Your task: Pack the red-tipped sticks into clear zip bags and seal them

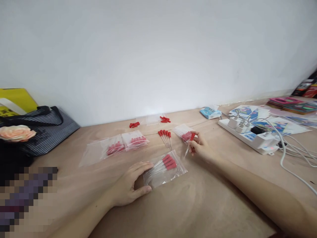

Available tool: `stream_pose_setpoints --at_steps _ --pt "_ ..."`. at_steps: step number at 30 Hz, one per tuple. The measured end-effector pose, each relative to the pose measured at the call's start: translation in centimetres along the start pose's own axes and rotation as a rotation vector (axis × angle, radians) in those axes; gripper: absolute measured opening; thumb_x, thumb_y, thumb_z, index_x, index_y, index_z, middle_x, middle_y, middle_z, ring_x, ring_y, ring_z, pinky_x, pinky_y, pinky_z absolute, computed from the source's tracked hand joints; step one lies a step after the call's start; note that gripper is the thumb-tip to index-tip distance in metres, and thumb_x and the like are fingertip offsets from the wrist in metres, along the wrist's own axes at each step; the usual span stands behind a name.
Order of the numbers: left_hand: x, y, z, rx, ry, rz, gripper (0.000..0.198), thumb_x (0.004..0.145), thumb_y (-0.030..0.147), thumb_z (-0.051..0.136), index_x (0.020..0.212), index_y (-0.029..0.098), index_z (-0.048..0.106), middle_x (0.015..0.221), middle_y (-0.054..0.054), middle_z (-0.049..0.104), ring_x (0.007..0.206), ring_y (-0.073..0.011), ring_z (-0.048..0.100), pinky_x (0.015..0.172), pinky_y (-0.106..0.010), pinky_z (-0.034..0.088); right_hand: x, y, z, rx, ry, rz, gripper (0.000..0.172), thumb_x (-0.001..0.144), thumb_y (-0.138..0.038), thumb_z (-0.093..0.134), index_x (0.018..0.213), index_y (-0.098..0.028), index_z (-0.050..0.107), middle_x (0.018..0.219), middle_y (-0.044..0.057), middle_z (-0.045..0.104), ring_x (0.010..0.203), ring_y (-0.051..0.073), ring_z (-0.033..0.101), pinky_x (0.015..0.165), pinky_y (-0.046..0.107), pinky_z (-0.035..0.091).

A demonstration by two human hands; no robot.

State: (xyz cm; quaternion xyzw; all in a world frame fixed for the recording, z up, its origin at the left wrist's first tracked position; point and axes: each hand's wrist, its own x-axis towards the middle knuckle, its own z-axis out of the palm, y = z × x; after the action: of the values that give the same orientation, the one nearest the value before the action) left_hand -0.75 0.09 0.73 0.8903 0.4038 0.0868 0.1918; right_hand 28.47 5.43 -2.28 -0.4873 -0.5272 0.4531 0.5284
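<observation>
My right hand [198, 144] pinches a glass dropper [192, 136] with a red rubber bulb, its thin tip slanting down to the left. Just behind those fingers lies a clear zip bag [182, 129] of red-bulbed droppers. My left hand [132, 183] rests on the table with thumb and fingers apart, touching the left edge of another clear bag [158, 181]. Inside that bag several droppers [169, 162] lie side by side, bulbs toward the right. Beyond it, a fan of loose droppers [164, 133] lies on the table.
Two filled zip bags [115, 148] lie on the left. Farther back are two piles of red rubber bulbs [134, 125] and a bundle of glass tubes [152, 122]. A white power strip [247, 134] with cables, a blue tissue pack [210, 112] and a striped bag [55, 132] flank the area.
</observation>
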Motion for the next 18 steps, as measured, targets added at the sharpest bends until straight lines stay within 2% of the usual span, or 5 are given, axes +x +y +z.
stream_pose_setpoints --at_steps 9,14,18 --pt "-0.1 -0.4 0.2 0.001 0.012 -0.026 0.056 0.08 0.046 0.051 0.13 0.025 0.036 0.135 -0.007 0.041 0.123 -0.0305 0.036 0.1 -0.049 0.033 -2.3 -0.6 1.9 0.195 -0.001 0.097 0.041 0.067 -0.031 0.054 0.099 -0.024 0.029 0.06 -0.01 0.047 0.047 0.009 0.053 0.045 0.024 0.047" --pt "-0.2 -0.4 0.3 -0.015 0.022 -0.016 0.057 0.08 0.046 0.052 0.13 0.025 0.036 0.135 -0.008 0.04 0.123 -0.0304 0.037 0.1 -0.049 0.033 -3.1 -0.6 1.3 0.276 -0.106 0.201 0.033 0.071 -0.037 0.059 0.088 -0.022 0.036 0.067 -0.003 0.057 0.054 0.01 0.058 0.053 0.027 0.052" --pt "-0.2 -0.3 0.2 -0.027 0.019 -0.015 0.056 0.08 0.045 0.053 0.13 0.025 0.036 0.135 -0.007 0.04 0.123 -0.0303 0.036 0.1 -0.049 0.032 -2.6 -0.7 0.4 0.329 -0.117 0.228 0.03 0.066 -0.031 0.066 0.082 -0.02 0.042 0.069 -0.001 0.06 0.057 0.011 0.06 0.057 0.027 0.053"
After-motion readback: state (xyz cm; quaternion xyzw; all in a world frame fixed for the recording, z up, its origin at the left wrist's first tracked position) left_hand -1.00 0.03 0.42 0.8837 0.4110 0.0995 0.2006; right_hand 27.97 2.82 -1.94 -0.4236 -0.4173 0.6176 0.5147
